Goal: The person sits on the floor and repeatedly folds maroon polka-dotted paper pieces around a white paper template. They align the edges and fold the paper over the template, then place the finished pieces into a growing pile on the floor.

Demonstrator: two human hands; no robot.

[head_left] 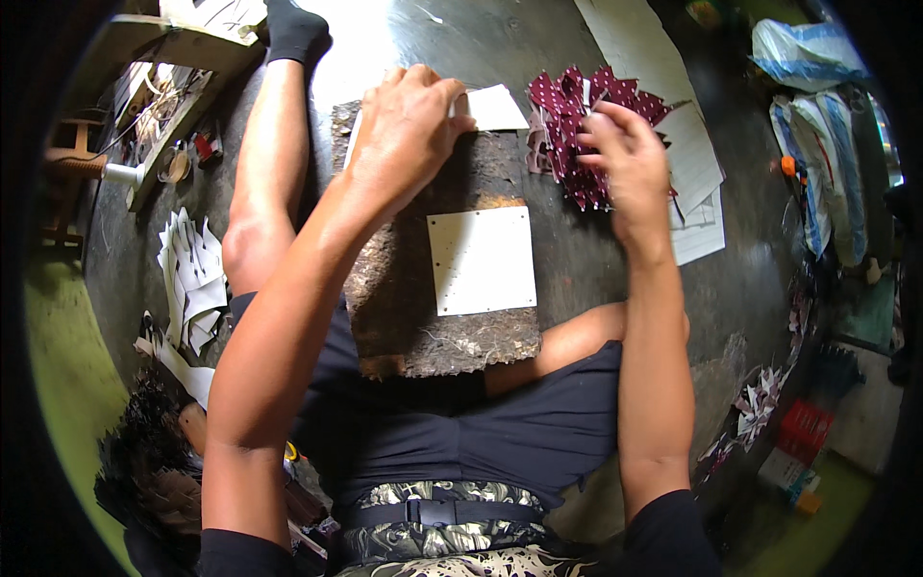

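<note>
A worn, dark wooden block point(437, 348) lies in front of me, bearing a white square card point(484, 260) with small holes along its edges. My left hand point(409, 130) is closed at the block's far end, beside another white piece point(495, 109). Something pale shows by its thumb, but I cannot make out what. To the right of the block is a pile of maroon, white-dotted fabric pieces point(562, 125) with zigzag edges. Over that pile hangs my right hand point(630, 163), its fingers bent and apart. Whether the fingertips touch the fabric is unclear.
Large white paper sheets point(697, 212) lie beneath and right of the fabric. White cut pieces point(195, 279) are heaped on the left, near a wooden frame point(183, 48). Blue-and-white plastic bags point(817, 154) stand at the right. My outstretched leg point(272, 144) borders the block's left side.
</note>
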